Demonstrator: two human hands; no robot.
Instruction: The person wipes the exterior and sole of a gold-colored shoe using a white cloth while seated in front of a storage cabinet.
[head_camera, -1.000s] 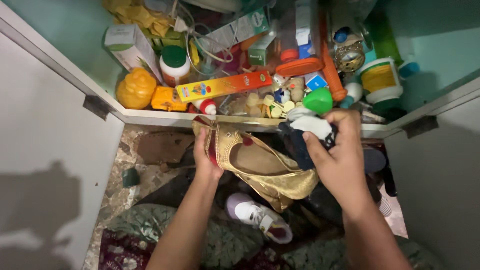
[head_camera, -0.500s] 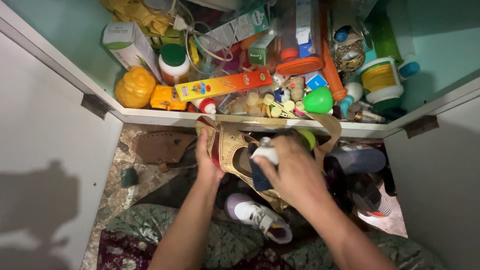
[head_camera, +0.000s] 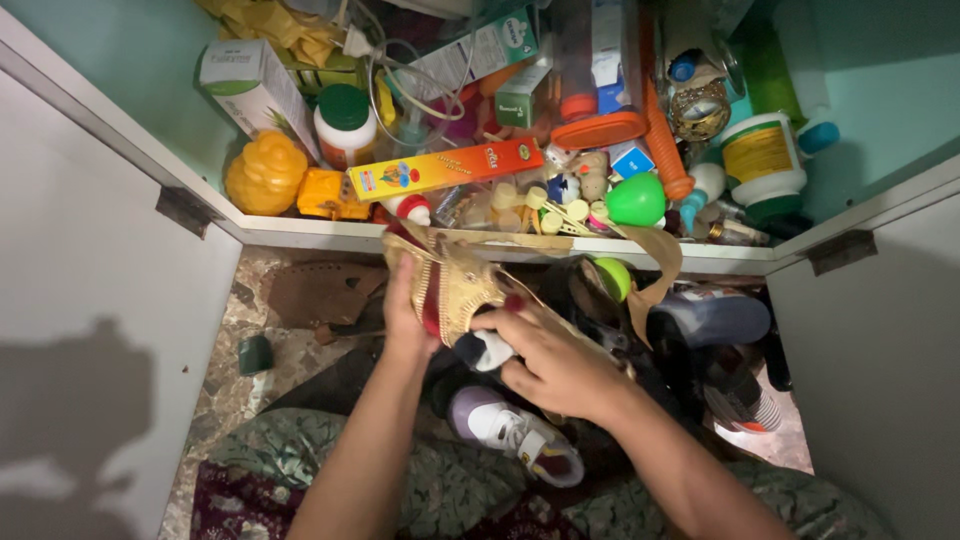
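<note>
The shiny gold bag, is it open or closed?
Open. The left hand holds up one edge of the shiny gold fabric bag while the right hand pushes a dark-and-white rolled sock into its mouth.

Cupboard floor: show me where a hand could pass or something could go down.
Bare stone floor lies left of the gold bag, around a small dark jar. Right of the bag, shoes and clothes crowd it. The shelf above is packed throughout.
</note>
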